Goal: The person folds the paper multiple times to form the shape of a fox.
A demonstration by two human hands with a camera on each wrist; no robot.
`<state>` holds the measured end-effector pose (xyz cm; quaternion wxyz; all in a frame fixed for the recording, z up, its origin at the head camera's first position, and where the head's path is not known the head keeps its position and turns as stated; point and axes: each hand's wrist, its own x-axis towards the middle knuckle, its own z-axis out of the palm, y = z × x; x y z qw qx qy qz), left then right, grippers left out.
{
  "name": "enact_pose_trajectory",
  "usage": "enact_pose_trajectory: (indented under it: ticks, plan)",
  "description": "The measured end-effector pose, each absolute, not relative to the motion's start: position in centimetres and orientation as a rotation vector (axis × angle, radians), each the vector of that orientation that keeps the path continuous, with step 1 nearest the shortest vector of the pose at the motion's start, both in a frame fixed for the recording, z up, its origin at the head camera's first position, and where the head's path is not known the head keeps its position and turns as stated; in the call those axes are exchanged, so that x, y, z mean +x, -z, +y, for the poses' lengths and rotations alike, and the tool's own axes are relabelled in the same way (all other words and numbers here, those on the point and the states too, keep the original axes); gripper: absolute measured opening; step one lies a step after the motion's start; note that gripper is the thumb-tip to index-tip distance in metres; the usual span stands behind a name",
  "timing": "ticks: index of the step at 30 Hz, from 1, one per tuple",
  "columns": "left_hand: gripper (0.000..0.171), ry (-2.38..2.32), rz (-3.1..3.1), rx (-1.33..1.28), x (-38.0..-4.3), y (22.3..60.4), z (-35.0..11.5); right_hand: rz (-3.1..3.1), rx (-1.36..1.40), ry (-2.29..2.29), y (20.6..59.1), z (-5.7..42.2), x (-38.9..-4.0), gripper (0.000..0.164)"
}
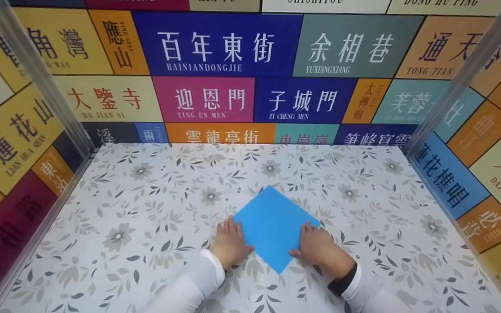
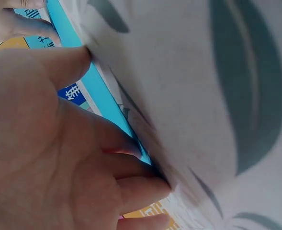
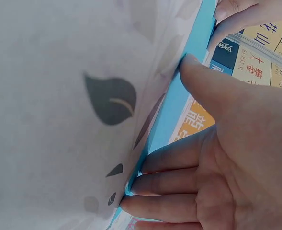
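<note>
A square sheet of blue paper [image 1: 272, 228] lies flat on the patterned tabletop, turned so one corner points towards me. My left hand [image 1: 232, 243] rests on its left side, with fingertips and thumb touching down along the edge. On the opposite side my right hand [image 1: 320, 248] touches the right corner and the lower right edge. In the left wrist view the left hand [image 2: 59, 139] has its fingers nearly straight against the paper [image 2: 105, 98]. The right wrist view shows the right hand [image 3: 227, 148] with extended fingers and thumb along the paper edge [image 3: 172, 110].
White cloth with grey flowers and leaves covers the tabletop [image 1: 168, 261]. Behind it stands a back wall [image 1: 215, 43] of coloured panels with Chinese lettering. Transparent upright strips [image 1: 46, 82] mark the corners, and similar lettered panels [image 1: 11, 139] line both sides.
</note>
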<state>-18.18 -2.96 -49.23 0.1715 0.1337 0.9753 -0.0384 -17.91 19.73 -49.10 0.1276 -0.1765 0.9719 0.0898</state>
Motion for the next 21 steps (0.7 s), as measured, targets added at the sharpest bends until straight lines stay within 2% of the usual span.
enact_pose_trajectory:
  ticks: [14,21]
  plan:
    - [0.081,-0.068,2.76,0.53,-18.2,49.5,-7.4,2.844,-0.534,-0.182,48.7,20.4,-18.5,0.088]
    - [0.08,-0.053,2.764,0.496,-18.1,49.6,-7.2,2.832,-0.598,-0.187,48.3,20.7,-18.9,0.076]
